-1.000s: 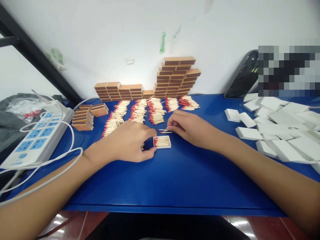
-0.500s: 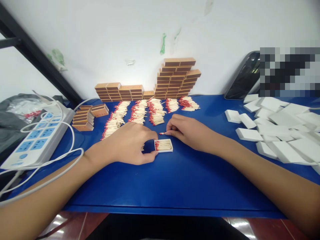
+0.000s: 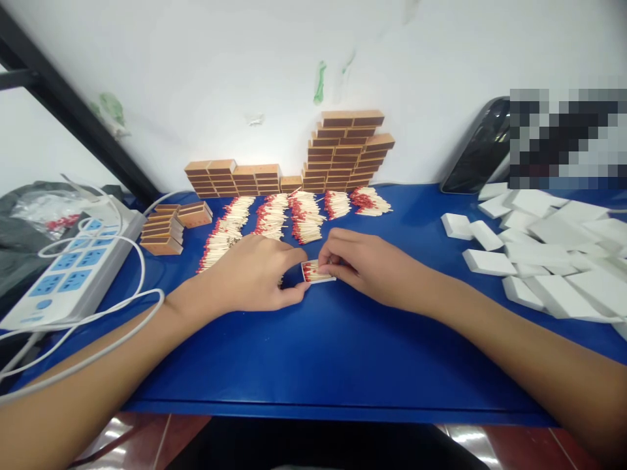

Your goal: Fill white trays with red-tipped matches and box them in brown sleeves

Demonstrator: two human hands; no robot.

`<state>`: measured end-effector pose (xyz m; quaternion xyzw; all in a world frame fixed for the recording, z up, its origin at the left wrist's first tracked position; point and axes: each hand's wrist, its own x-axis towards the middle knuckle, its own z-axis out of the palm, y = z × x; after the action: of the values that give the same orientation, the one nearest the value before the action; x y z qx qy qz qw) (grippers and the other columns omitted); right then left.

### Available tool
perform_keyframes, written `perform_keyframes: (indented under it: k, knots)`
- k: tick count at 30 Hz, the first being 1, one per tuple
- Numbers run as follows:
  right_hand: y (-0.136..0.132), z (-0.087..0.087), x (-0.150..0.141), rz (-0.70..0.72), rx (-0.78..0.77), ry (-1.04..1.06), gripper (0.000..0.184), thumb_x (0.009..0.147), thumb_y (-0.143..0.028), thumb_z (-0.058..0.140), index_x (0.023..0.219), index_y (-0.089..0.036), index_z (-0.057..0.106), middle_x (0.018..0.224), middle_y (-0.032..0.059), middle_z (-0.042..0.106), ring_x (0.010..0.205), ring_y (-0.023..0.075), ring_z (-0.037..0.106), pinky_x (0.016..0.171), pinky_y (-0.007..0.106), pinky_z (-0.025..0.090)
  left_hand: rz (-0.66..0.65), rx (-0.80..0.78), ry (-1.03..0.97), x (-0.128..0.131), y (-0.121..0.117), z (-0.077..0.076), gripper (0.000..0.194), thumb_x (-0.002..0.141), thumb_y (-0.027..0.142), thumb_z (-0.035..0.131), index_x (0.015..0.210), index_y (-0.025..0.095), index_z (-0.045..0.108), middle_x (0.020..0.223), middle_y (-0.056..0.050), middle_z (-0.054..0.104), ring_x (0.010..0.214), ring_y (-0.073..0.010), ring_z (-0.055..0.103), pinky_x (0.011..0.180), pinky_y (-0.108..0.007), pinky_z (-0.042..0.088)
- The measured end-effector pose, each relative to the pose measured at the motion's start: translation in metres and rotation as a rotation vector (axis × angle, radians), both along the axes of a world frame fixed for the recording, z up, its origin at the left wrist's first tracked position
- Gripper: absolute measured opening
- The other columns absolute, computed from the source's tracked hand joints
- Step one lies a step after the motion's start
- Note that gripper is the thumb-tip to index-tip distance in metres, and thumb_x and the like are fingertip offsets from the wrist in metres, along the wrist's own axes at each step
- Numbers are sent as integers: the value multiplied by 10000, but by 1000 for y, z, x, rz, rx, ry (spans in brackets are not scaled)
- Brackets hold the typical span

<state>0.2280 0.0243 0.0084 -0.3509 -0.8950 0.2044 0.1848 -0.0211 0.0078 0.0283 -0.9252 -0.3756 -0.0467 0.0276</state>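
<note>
While the left hand (image 3: 259, 273) clamps its grip on the white tray (image 3: 322, 281), the right hand (image 3: 362, 264) pinches matches (image 3: 310, 271) inside it.

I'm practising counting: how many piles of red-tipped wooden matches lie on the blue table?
5 in a row: leftmost pile, second pile, middle pile, fourth pile, rightmost pile. The bare left hand may hide more.

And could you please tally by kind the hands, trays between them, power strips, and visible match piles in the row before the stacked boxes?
Hands, left and right: 2
Tray: 1
Power strip: 1
Match piles: 5
Total: 9
</note>
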Motion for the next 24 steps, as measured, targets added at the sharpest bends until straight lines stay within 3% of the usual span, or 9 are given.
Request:
perform_keyframes:
  k: [8,12,16,24]
  knots:
    - [-2,0,-2,-14,-16,44,135,1055,-272,624,947,-202,665,985,41,665,812,169,621,714,309,447,-27,7,-6,-2,0,-1,275,962,432,642,1108,233,761,840,0,784,746,-223,750,577,-336,363]
    - [-3,-2,-5,-32,-10,146,105,1030,-269,671,948,-204,680,943,32,650,801,162,612,711,297,451,-58,37,-26,-2,-1,-2,229,966,418,642,1006,219,747,800,10,775,707,-203,734,581,-334,363]
    - [-6,-4,-8,-20,-13,119,87,1028,-229,665,951,-201,694,959,32,659,778,151,608,693,292,441,-62,42,-31,-1,-1,-1,243,970,426,641,922,204,725,777,10,766,662,-187,713,574,-334,362]
    - [3,-1,4,8,40,54,106,1010,-256,670,927,-198,703,908,28,645,776,162,594,692,306,433,-36,21,-31,-2,1,-1,280,973,452,630,1091,233,757,848,3,796,757,-225,763,590,-336,381]
